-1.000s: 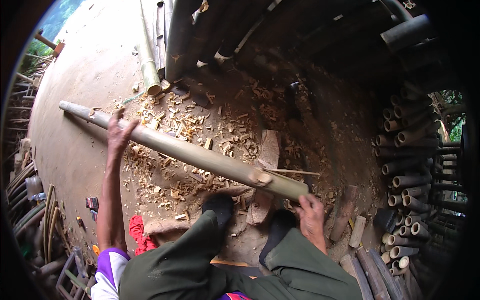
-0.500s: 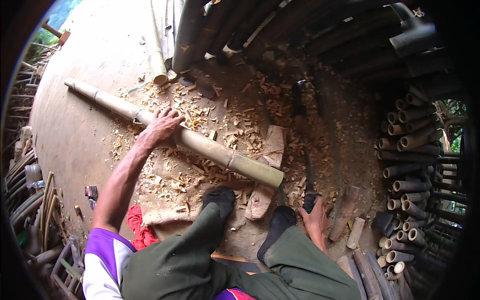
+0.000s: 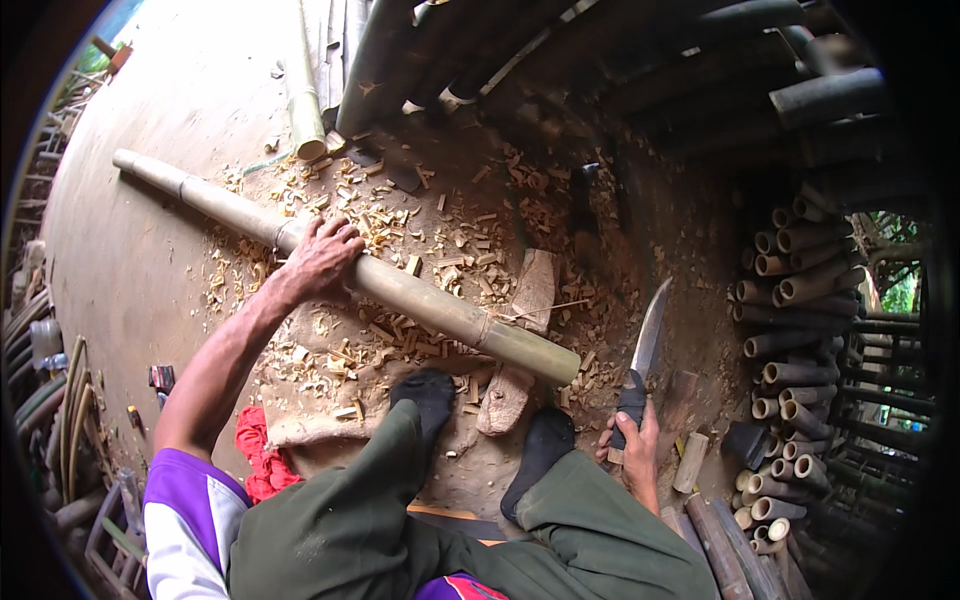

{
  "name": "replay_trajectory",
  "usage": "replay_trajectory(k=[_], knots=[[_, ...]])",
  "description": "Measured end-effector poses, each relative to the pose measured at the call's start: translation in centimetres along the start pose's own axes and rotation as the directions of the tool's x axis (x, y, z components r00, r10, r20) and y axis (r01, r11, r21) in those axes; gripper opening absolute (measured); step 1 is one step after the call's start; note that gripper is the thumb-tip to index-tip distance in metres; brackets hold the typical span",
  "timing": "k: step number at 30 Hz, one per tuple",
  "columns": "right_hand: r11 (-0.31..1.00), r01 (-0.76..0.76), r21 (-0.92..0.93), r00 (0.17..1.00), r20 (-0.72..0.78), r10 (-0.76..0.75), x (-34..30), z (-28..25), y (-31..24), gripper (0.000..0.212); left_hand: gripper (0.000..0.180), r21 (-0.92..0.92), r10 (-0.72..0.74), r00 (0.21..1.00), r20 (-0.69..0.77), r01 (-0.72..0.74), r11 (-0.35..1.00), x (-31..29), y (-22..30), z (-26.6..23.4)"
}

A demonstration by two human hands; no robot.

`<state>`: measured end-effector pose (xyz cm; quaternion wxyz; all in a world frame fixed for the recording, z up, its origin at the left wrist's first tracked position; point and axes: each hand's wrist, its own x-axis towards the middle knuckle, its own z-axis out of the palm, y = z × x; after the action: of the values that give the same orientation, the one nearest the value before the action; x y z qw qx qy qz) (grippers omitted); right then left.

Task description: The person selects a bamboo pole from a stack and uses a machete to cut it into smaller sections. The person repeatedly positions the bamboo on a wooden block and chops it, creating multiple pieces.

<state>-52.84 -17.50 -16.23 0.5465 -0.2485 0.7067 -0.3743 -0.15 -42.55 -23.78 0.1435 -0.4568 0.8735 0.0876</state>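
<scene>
A long bamboo pole (image 3: pixel 440 308) slants from the far left to the middle, its near end lying across a wooden block (image 3: pixel 533 290). My left hand (image 3: pixel 322 258) is closed over the pole from above, near its middle. At the right, my right hand (image 3: pixel 635 440) grips a large knife (image 3: pixel 648 335) by its dark wrapped handle. The blade points up and away, to the right of the pole's cut end and apart from it. Parts of the left fingers are hidden behind the pole.
Wood chips (image 3: pixel 460 255) litter the dirt floor around the block. Stacked bamboo lengths (image 3: pixel 800 385) stand along the right, with a short bamboo piece (image 3: pixel 690 462) near my right hand. A red cloth (image 3: pixel 262 455) lies by my left leg. Another bamboo pole (image 3: pixel 305 110) lies ahead.
My right hand has raised the knife off the ground, and its blade now shows clearly. My left hand stays on the bamboo pole. The view has shifted slightly.
</scene>
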Motion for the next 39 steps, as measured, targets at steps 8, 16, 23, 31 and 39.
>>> replay_trajectory(k=[8, 16, 23, 31, 39], knots=[[0.666, 0.304, -0.681, 0.953, 0.227, -0.202, -2.9, 2.0, -8.6, 0.048, 0.094, -0.021, 0.031, 0.983, -0.181, -0.035, 0.999, 0.7, 3.5, -2.1], [0.379, 0.472, -0.796, 0.881, 0.410, -0.236, -4.6, 10.0, -14.3, 0.044, 0.041, -0.067, 0.007, 0.849, -0.529, -0.050, 0.996, 0.6, 2.6, 4.9], [0.242, 0.737, -0.632, 0.620, 0.488, -0.614, -5.9, 11.6, -12.8, 0.050, 0.029, -0.042, -0.052, 0.786, -0.616, 0.033, 0.999, -0.8, 4.2, 4.5], [0.403, 0.429, -0.809, 0.903, 0.393, -0.173, -4.9, 12.6, -14.0, 0.033, 0.031, -0.036, -0.089, 0.707, -0.701, 0.090, 0.995, -1.2, 4.8, 5.5], [0.776, 0.417, -0.473, 0.909, 0.229, -0.349, -6.9, 9.0, -14.7, 0.048, 0.046, -0.055, -0.082, 0.870, -0.486, 0.063, 0.997, -1.0, 1.8, 4.9]])
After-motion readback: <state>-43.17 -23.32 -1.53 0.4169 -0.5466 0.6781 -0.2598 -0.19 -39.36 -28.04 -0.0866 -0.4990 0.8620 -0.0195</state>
